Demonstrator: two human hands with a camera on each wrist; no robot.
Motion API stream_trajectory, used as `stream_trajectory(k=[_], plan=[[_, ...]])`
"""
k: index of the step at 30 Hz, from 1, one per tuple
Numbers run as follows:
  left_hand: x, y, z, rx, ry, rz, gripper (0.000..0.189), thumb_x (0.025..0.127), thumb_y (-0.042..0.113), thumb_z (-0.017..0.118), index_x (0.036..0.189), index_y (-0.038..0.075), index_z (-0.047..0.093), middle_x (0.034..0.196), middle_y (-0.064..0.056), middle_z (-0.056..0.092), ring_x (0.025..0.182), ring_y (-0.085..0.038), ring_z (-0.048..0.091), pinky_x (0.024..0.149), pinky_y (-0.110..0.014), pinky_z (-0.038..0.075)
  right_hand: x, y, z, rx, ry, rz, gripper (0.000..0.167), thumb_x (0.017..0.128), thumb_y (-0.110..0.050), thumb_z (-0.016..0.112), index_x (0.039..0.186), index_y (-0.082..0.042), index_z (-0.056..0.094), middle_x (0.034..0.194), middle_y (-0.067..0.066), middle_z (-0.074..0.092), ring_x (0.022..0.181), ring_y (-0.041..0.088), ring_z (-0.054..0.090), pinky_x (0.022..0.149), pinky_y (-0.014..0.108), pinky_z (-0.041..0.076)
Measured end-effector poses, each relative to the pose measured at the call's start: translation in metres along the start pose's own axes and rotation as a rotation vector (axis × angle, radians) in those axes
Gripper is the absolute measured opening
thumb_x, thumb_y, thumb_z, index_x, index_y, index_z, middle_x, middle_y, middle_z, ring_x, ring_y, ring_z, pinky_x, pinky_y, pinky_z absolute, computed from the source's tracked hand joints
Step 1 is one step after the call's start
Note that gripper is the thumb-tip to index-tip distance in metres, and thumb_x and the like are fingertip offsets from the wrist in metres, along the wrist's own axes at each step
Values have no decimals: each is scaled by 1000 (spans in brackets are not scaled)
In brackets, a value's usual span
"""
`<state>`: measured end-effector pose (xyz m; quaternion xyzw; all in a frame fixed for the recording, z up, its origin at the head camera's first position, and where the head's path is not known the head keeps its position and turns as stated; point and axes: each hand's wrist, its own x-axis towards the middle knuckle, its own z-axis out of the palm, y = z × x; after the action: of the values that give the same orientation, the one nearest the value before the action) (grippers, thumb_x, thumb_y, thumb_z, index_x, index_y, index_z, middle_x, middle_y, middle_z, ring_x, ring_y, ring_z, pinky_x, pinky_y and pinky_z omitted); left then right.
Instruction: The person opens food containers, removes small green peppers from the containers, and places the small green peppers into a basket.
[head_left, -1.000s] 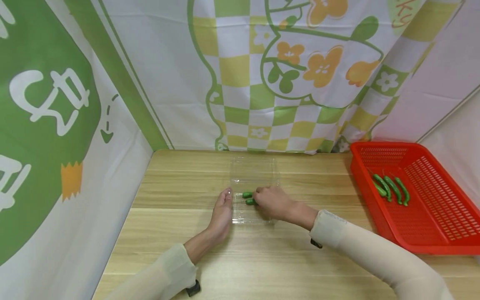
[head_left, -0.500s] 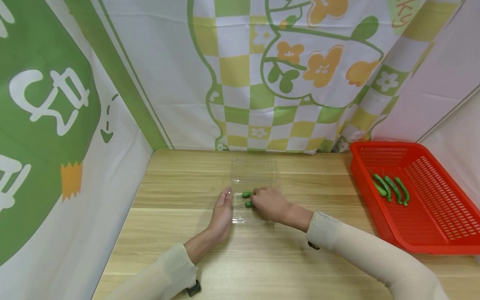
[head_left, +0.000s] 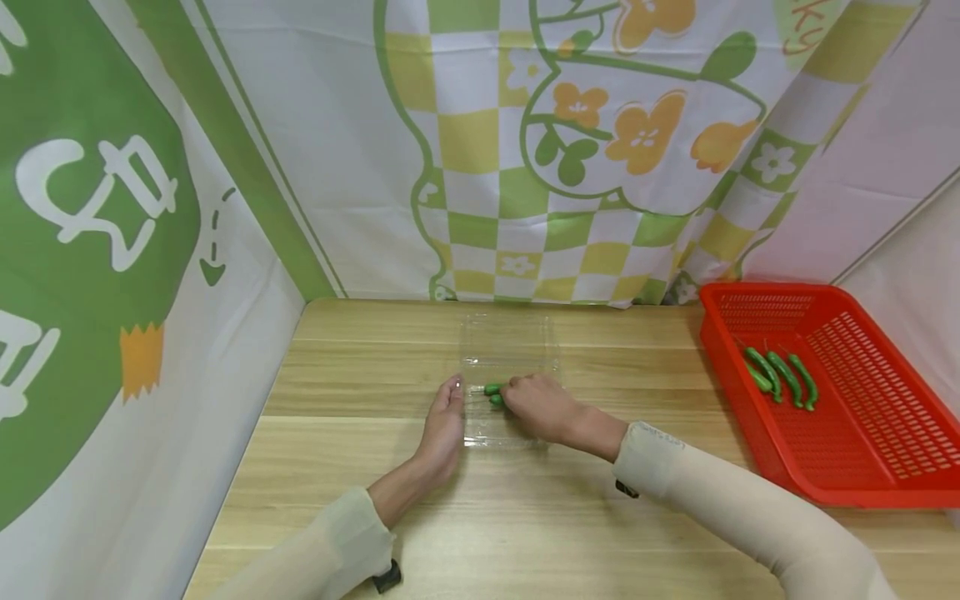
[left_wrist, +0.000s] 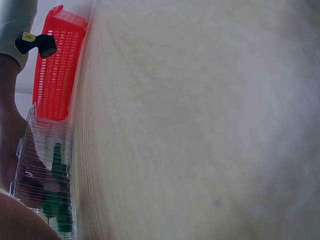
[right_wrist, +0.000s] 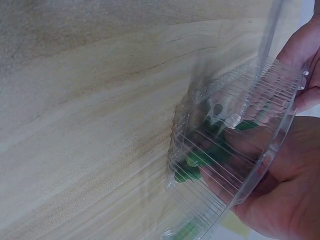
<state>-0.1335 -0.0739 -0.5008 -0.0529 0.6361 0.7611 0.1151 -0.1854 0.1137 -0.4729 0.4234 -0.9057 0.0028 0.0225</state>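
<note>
A clear plastic clamshell box (head_left: 487,429) lies on the table with its lid (head_left: 506,337) folded back. My left hand (head_left: 444,433) rests along the box's left side, fingers fairly straight against the wall and thumb near the rim. Inside the box my right hand (head_left: 543,408) grips a green chili pepper (head_left: 497,401). Another green chili pepper (head_left: 492,389) lies right beside it, its far part hidden under the fingers. Through the ribbed wall in the right wrist view, fingertips touch the green peppers (right_wrist: 215,150); which of them each finger holds is blurred.
A red perforated basket (head_left: 855,450) stands at the right with several green chilies (head_left: 783,375) in its left part. The wooden table (head_left: 360,358) meets a patterned cloth wall (head_left: 472,225) behind and another cloth wall (head_left: 247,333) at the left.
My right hand has shifted slightly left within the box. The nearer pepper's end moved toward the front, then back beside the other one. My left hand and the box have stayed put.
</note>
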Motion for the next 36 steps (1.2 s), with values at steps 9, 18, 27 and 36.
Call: stream_trajectory(k=[9, 18, 27, 36], plan=[[2, -1, 1, 11, 33, 7, 56, 117, 22, 23, 166, -3, 12, 176, -23, 5, 163, -40, 0, 134, -55, 1, 0, 2, -4, 38, -28, 35, 10, 103, -3, 66, 101, 3, 73, 91, 16, 75, 75, 23, 73, 62, 36, 65], [2, 0, 1, 1, 31, -3, 56, 117, 24, 23, 167, -2, 13, 177, -21, 5, 163, -39, 0, 134, -54, 1, -1, 6, -20, 97, -29, 71, 2, 96, 3, 71, 95, 2, 70, 86, 15, 73, 73, 25, 72, 61, 34, 64], [1, 0, -1, 9, 1, -8, 58, 118, 25, 22, 167, -1, 9, 177, -21, 3, 163, -39, -3, 134, -55, 1, 0, 8, -28, 104, -9, 101, 7, 100, 3, 66, 95, 3, 71, 86, 17, 74, 78, 31, 75, 64, 38, 66], [0, 0, 0, 10, 5, -3, 57, 118, 24, 23, 167, -2, 10, 177, -22, 4, 163, -41, -2, 133, -56, 1, -3, 10, -40, 173, -5, 136, 3, 98, 3, 71, 95, 3, 70, 88, 16, 74, 80, 26, 75, 67, 35, 66]])
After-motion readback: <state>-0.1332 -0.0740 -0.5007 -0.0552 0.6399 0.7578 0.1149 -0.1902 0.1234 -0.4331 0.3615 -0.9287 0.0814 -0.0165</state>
